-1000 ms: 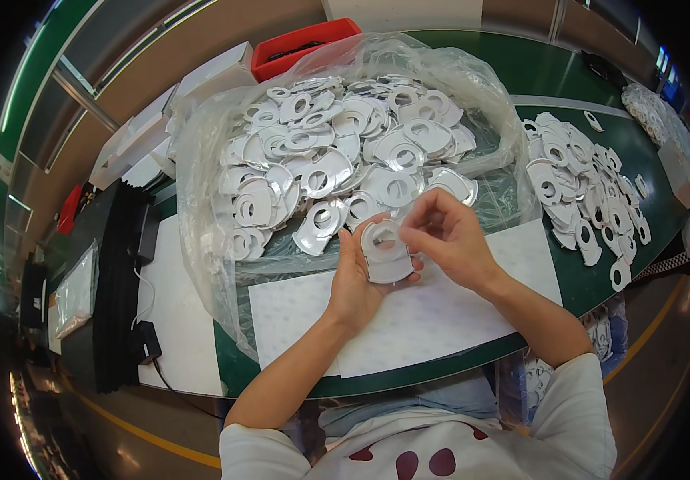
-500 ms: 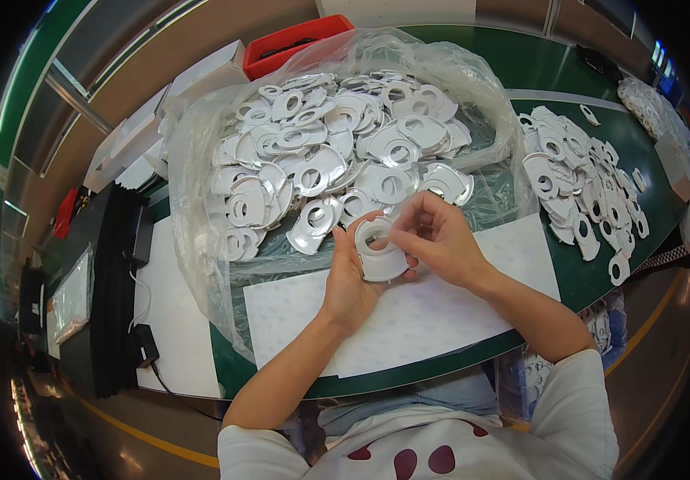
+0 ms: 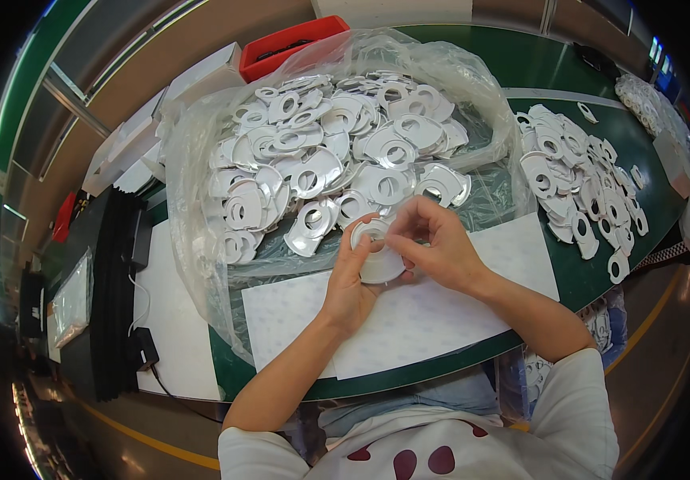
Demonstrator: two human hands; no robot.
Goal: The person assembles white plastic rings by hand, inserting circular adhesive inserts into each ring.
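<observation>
A flat white plastic part (image 3: 382, 265) with a round hole is held up in front of me, over white sheets on the table. My left hand (image 3: 348, 284) grips it from the left, thumb on its face and fingers behind. My right hand (image 3: 439, 247) is closed in a pinch at the right rim of the hole; whether anything small is between those fingertips is hidden. Just beyond my hands lies a big heap of similar white parts (image 3: 313, 172) on a clear plastic bag (image 3: 193, 240).
A smaller pile of white parts (image 3: 583, 220) lies on the green table (image 3: 533, 60) at the right. At the back stands a red bin (image 3: 253, 66) with dark items. White sheets (image 3: 457, 308) lie under my hands. Stacked black sheets (image 3: 105, 296) and a corded black adapter (image 3: 145, 346) are at the left.
The white part has turned a little and tilted in my left hand. My right fingertips have shifted slightly left, closer over its hole. The heaps look unchanged.
</observation>
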